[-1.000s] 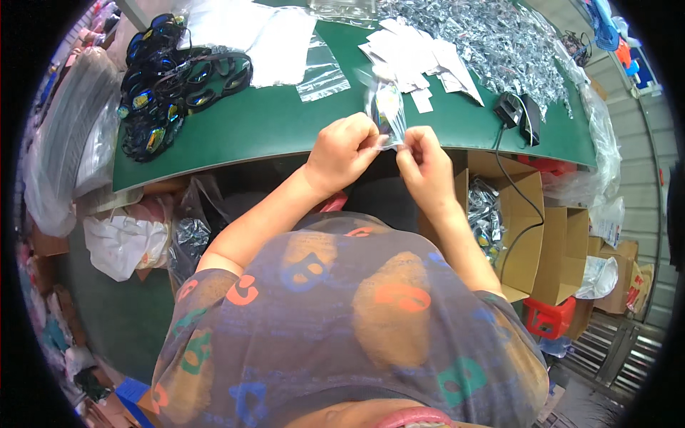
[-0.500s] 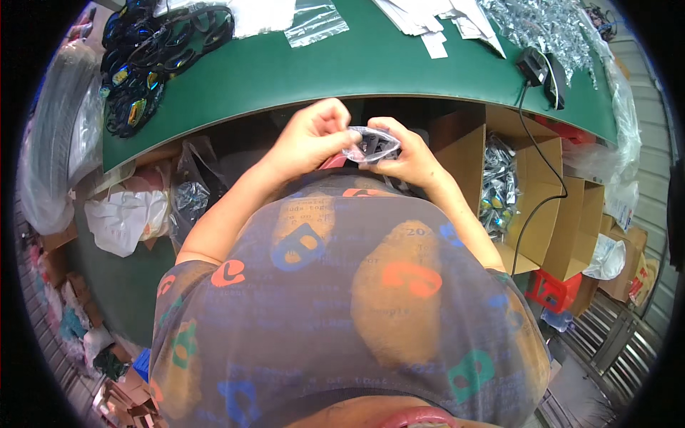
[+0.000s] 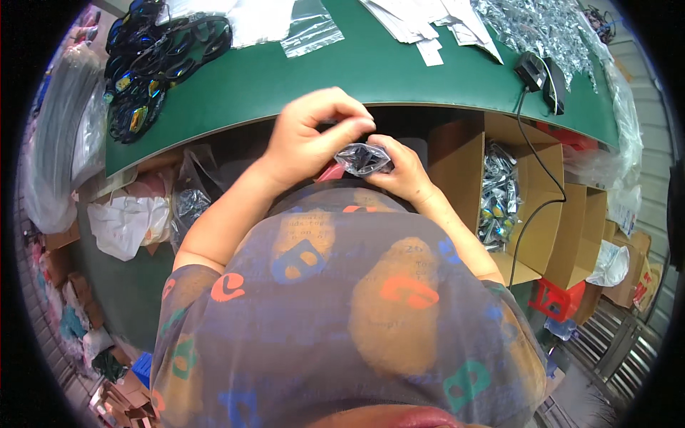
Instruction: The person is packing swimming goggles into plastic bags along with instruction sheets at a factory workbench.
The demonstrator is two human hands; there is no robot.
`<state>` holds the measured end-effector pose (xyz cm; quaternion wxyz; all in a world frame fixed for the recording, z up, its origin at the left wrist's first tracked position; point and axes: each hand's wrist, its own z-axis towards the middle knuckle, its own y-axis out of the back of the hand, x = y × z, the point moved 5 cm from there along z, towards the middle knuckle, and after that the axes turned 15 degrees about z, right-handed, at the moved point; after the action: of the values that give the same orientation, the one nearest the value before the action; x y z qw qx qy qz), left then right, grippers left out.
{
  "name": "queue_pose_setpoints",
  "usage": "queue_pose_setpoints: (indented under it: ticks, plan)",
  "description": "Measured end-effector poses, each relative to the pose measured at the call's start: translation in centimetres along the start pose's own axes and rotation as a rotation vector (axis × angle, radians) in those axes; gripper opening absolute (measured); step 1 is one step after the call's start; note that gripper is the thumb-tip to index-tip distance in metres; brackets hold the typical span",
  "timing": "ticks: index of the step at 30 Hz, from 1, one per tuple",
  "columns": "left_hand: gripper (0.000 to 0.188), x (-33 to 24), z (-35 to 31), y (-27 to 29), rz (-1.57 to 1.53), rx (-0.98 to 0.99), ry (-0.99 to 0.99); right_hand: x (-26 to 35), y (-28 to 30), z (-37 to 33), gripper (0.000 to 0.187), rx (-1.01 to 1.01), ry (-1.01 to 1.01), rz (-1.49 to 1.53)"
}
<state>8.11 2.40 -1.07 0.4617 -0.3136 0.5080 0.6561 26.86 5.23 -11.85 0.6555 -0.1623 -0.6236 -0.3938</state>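
My left hand (image 3: 314,135) and my right hand (image 3: 403,171) meet close to my chest, below the front edge of the green table (image 3: 321,71). Between them is a small clear plastic bag (image 3: 364,158) with a dark item inside. My left fingers pinch the bag's upper left end, while my right hand cups it from the right and below. A heap of dark sunglasses (image 3: 153,53) lies on the table's far left.
Clear empty bags (image 3: 307,25) and white paper slips (image 3: 428,21) lie at the table's back, shiny packed bags (image 3: 542,28) at back right. A black device with cable (image 3: 539,71) sits near the right edge. An open cardboard box (image 3: 499,192) of packed items stands below right.
Both hands have drawn the bag back from above the table edge toward my body. The view has tilted down, so the table sits higher in the picture.
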Motion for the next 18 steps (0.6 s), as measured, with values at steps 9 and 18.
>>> queue_pose_setpoints:
  ticks: [9, 18]
  plan:
    - [0.021, 1.6, -2.0, -5.3, 0.343, 0.236, -0.279, -2.1, -1.6, -0.6, 0.050, -0.005, 0.031, -0.113]
    - [0.007, -0.2, 0.2, 0.0, -0.020, -0.010, -0.090, -1.5, -1.4, -1.9, 0.060, -0.182, 0.148, 0.053]
